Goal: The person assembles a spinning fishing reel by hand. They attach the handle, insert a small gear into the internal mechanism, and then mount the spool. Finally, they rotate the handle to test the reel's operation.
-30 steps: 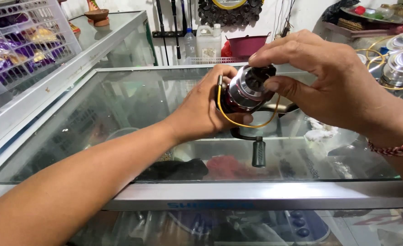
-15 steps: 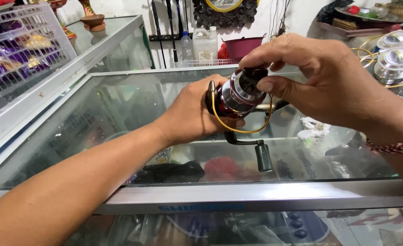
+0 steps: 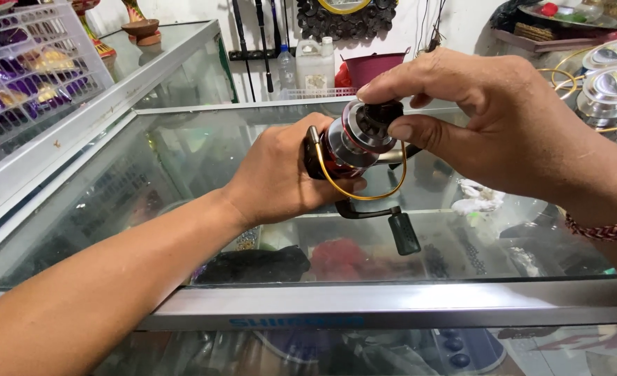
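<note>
The spinning reel (image 3: 353, 150) is clamped by its body in the left hand (image 3: 280, 174). Its front drag knob (image 3: 376, 117) is pinched by the right hand (image 3: 489, 118) (thumb and forefinger closed). It is judged rigid, fairly heavy, best gripped at the body.

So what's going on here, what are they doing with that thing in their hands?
A person holds a spinning fishing reel above a glass display counter. The left hand grips the reel's body, while the right hand pinches the black knob on top of the spool. The crank handle hangs below. More reels sit at the right.
</note>
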